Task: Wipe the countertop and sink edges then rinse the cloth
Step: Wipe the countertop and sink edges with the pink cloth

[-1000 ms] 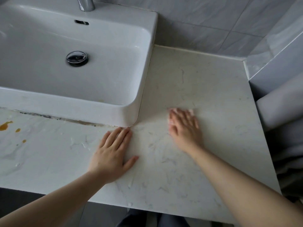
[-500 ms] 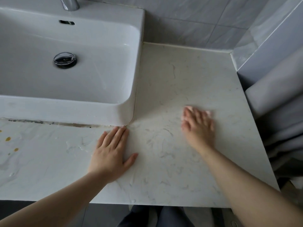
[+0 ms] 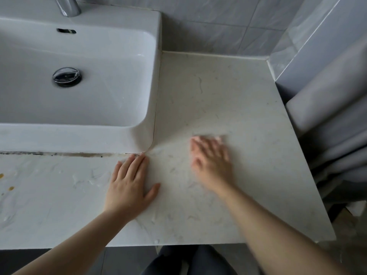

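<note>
Cloth (image 3: pixel 222 136) is pressed under the flat, blurred right hand (image 3: pixel 211 161). Left hand (image 3: pixel 129 187) is laid flat on the counter (image 3: pixel 218 92), nearer the sink (image 3: pixel 79 138) corner, which lies left of the cloth.

Nothing readable here, honestly. From where I'm standing I can't make out a single word, label, brand mark or number on anything.
</note>
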Tool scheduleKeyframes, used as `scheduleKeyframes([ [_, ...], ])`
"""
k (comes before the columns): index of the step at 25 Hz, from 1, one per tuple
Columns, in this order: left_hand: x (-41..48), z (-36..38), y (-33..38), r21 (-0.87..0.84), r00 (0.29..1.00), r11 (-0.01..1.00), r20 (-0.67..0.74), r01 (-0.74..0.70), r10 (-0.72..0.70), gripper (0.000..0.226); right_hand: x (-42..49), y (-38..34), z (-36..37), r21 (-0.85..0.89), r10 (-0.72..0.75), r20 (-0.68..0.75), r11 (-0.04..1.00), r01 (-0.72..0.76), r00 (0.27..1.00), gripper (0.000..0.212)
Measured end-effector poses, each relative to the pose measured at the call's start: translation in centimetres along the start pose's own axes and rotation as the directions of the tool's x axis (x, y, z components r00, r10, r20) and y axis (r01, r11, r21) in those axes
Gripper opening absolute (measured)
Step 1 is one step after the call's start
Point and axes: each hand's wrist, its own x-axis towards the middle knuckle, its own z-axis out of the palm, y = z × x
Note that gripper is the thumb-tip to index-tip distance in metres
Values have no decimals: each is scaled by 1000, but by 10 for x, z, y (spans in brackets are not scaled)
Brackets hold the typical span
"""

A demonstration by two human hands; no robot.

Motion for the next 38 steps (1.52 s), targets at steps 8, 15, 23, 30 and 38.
scheduleKeyframes([
  [8,4,13,62,-2,979,981,63,193,-193,80,-47,-5,-9,64,-196,43,979,193,980,51],
  [15,0,10,76,58,956,961,99,272,-277,89,-44,141,-35,-22,342,115,940,-341,933,69],
  [23,0,10,83,101,941,946,115,307,-317,88,-47,178,-37,-38,105,222,994,-99,969,72],
  [30,1,11,83,107,943,945,92,309,-318,86,-149,152,-52,-14,-71,212,997,76,975,53],
  [38,0,10,84,87,945,946,73,312,-318,84,-107,166,-46,-31,214,141,977,-212,967,63],
])
